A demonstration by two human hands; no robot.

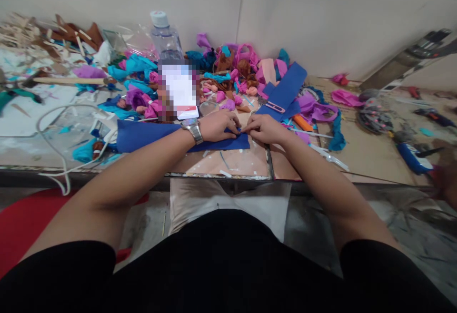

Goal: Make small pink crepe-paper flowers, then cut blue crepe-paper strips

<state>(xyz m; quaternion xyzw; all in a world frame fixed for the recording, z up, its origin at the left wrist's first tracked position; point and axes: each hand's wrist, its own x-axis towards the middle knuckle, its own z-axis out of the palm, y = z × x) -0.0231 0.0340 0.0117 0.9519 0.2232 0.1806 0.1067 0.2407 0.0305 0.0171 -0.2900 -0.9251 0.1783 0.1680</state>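
Note:
A long blue strip [153,135], of paper or cloth, lies flat along the front of the table. My left hand [218,125], with a metal watch on its wrist, has its fingers bent and closed on the strip's right end. From the other side my right hand [266,129] reaches the same end, thumb and forefinger pinched at its edge. The fingertips of both hands almost meet, and the bit of strip between them is mostly hidden. Behind my right hand are more folded blue pieces [288,84] with a pink-handled cutter [274,107] on top.
A lit phone [182,89] leans before a clear bottle [166,39]. Crumpled purple, pink, teal and brown pieces [246,68] cover the back. A white cable [64,161] loops at left. An orange item [303,123] and a blue-white tool [414,157] lie right.

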